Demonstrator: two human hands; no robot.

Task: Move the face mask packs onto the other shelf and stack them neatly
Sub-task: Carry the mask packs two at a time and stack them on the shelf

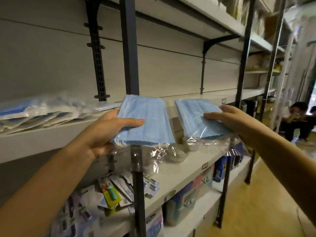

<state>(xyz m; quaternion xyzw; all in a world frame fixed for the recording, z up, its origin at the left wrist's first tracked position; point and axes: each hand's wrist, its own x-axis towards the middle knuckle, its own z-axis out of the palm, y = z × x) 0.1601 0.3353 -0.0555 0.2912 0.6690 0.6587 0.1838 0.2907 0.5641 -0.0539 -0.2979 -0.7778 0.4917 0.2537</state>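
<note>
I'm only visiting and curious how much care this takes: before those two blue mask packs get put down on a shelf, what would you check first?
1. Left hand holds the left pack: ok, thumb on top.
2. Right hand holds the right pack: ok, thumb on top.
3. Packs kept apart: ok, a gap shows between them.
4. Wrappers sealed: cannot tell; loose clear film hangs below both.
5. Room on the right shelf: ok, bare surface shows behind the packs.
6. Pile on the left shelf neat: not ok, its packs slump and overlap.
</note>
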